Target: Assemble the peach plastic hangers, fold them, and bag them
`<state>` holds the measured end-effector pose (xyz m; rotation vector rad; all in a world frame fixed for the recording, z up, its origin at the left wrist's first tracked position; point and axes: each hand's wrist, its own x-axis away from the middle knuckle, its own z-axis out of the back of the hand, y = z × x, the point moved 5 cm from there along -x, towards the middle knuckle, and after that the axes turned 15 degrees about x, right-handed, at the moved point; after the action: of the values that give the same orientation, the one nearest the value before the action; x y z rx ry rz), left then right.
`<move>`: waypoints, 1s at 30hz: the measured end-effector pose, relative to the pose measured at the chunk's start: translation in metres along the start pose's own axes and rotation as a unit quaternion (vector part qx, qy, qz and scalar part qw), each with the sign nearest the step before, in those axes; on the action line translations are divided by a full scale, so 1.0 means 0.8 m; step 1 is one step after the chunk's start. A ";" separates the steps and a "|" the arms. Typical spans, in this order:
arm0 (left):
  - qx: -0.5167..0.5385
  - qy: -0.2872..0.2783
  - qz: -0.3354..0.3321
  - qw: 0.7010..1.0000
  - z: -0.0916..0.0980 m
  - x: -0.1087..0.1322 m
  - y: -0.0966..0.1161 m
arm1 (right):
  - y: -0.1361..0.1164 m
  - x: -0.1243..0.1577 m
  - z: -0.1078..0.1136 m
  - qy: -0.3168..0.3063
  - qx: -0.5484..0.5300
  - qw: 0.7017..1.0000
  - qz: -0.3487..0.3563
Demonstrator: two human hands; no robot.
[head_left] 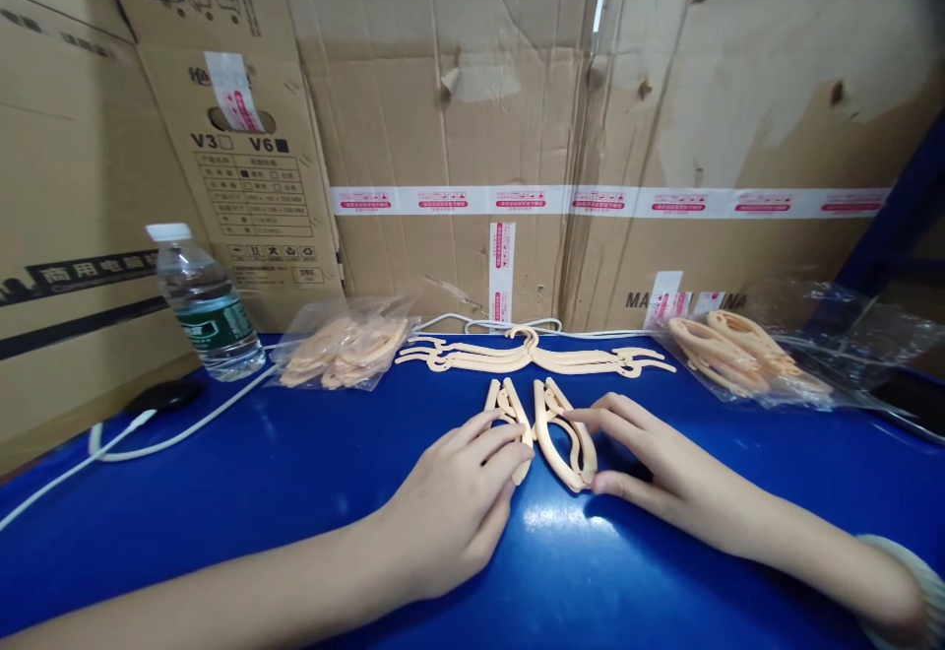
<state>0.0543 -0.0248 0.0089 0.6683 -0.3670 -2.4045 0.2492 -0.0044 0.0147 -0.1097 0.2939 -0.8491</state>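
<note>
Two folded beige plastic folding hangers lie side by side on the blue table. My left hand (472, 483) is closed over the left folded hanger (523, 412), hiding much of its lower part. With thumb and index finger, my right hand (654, 453) holds the right folded hanger (544, 423) by its outer side; the thumb is at its lower end. Both hangers rest on the tabletop with their narrow ends pointing away from me. Just beyond them, several unfolded hangers (532, 357) lie stacked, hooks toward the back.
Clear bags of folded hangers lie at left (346, 345) and right (738, 350). A water bottle (211, 310) stands at back left, near a black device (163, 396) and a white cable (214, 423). Cardboard (443, 128) walls off the blue table's (295, 502) back.
</note>
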 end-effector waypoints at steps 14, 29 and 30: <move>0.002 0.014 -0.023 1.000 -0.004 0.001 -0.002 | -0.013 0.003 -0.004 -0.025 0.016 0.996 0.081; 0.018 0.001 -0.007 1.000 -0.003 0.000 -0.003 | -0.013 0.001 0.001 -0.026 0.036 0.997 0.063; 0.019 0.001 -0.006 1.000 -0.003 0.000 -0.004 | -0.012 0.001 0.001 -0.024 0.035 0.997 0.062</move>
<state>0.0544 -0.0227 0.0056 0.6917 -0.4107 -2.4133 0.2430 -0.0118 0.0173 -0.0455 0.2227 -0.7309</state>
